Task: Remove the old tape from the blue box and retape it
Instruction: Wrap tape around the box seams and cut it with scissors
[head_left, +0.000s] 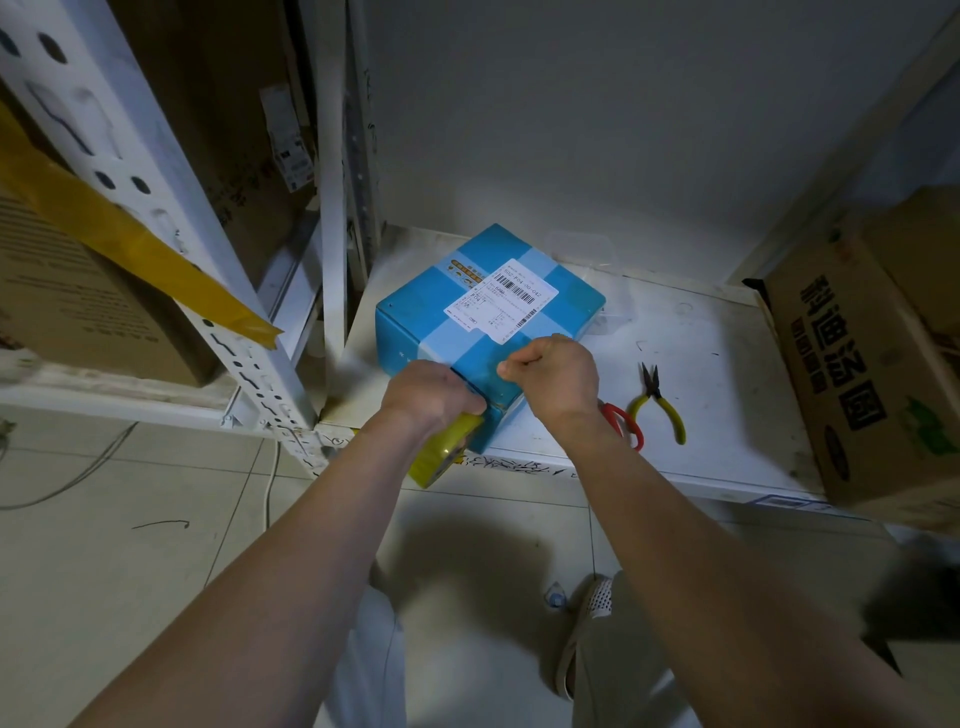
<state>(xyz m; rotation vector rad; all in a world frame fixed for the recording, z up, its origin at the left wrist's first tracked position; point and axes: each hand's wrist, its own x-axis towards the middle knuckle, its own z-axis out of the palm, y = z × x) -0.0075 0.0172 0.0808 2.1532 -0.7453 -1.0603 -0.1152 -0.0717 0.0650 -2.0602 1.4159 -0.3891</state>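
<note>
The blue box (462, 332) sits on the white shelf (701, 374), its near corner at the shelf's front edge. A white shipping label (501, 300) and pale bands of tape cross its top. My left hand (431, 395) grips a yellowish tape roll (444, 452) against the box's near side face. Curled into a fist, my right hand (553, 371) presses on the box's front top edge; whether it pinches tape there is hidden.
Red-handled scissors (623, 423) and yellow-handled pliers (660, 402) lie on the shelf right of the box. A brown carton (862, 374) stands at the right end. A yellow tape strip (130, 244) hangs from the left shelf upright (244, 358). Tiled floor lies below.
</note>
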